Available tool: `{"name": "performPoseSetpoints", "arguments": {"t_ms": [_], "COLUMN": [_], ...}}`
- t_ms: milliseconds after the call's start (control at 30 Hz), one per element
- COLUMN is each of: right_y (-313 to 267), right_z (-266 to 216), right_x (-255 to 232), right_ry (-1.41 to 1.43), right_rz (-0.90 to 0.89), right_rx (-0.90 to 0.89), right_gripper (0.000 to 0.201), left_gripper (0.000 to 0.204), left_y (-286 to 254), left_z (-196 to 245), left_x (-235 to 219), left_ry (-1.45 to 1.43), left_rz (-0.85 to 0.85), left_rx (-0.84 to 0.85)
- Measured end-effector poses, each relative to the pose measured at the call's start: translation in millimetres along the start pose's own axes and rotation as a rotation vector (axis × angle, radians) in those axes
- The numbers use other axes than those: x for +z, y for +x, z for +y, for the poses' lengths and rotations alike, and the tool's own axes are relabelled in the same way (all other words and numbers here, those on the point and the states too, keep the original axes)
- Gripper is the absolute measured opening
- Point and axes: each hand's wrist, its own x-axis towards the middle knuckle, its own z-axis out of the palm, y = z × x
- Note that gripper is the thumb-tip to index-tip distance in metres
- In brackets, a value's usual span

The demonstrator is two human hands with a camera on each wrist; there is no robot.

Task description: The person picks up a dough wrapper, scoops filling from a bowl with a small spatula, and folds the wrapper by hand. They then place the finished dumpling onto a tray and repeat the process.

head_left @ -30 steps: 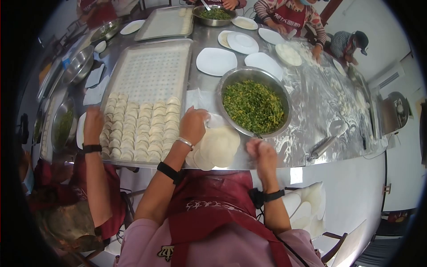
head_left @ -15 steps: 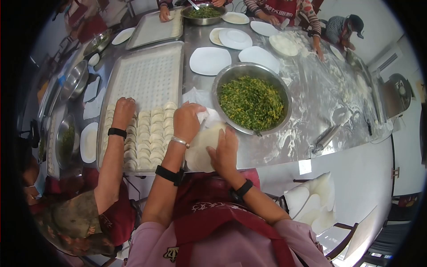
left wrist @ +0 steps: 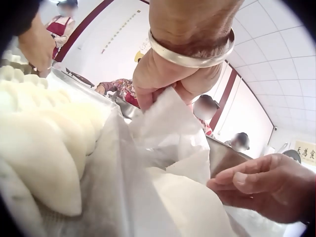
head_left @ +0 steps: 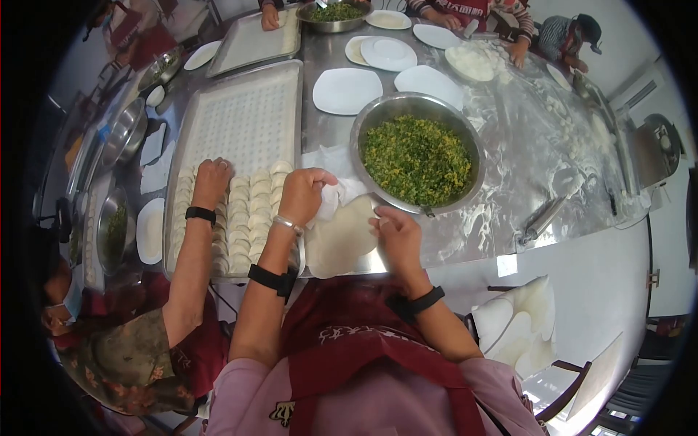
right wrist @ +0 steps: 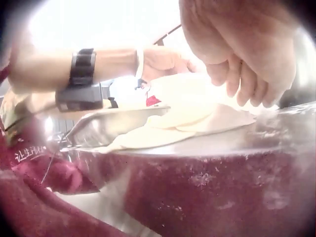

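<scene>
Dough rounds (head_left: 340,243), pale and flat, lie on the silvery metal table (head_left: 329,131); the left hand (head_left: 301,196) pinches crumpled white sheeting (head_left: 337,198) beyond, the nearer right hand (head_left: 400,238), loosely bent, seemingly empty, at their right edge.

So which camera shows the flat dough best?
The head view: it shows the dough from above, most of its outline clear. The left wrist view catches part, cut off below; the right wrist view shows it side-on, partly washed out.

Right hand (head_left: 400,237) farther right, wrappers (head_left: 339,243) less covered
</scene>
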Motion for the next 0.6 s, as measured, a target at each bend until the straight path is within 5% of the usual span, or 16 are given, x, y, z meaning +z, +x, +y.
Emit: {"name": "performPoseSetpoints", "arguments": {"t_ms": [33, 133, 333, 533, 600], "right_y": [0.1, 7.8, 35.2, 58.4, 57.3], "right_z": [-3.5, 1.5, 5.7, 13.1, 9.9], "right_x": [1.3, -1.1, 10.3, 30.0, 33.6], "right_ry": [0.263, 0.391, 0.634, 0.899, 0.868], "right_rz": [0.048, 0.024, -0.097, -0.195, -0.158], "right_rx": [0.169, 0.303, 0.419, 0.512, 0.526], "right_gripper": [0.032, 0.032, 0.018, 0.01, 0.009], "left_gripper": [0.03, 0.028, 0.015, 0.025, 0.026], "left_y": [-1.5, -4.8, -7.4, -9.4, -10.2], "left_z": [0.2, 6.9, 9.4, 22.2, 20.5], "left_x": [-0.6, -4.9, -2.2, -7.3, -7.1], "left_ry": [-0.016, 0.053, 0.013, 0.14, 0.24], "left_rz": [-0.022, -0.056, -0.042, -0.122, -0.07], "left_rx": [-0.015, -0.071, -0.098, 0.016, 0.205]}}
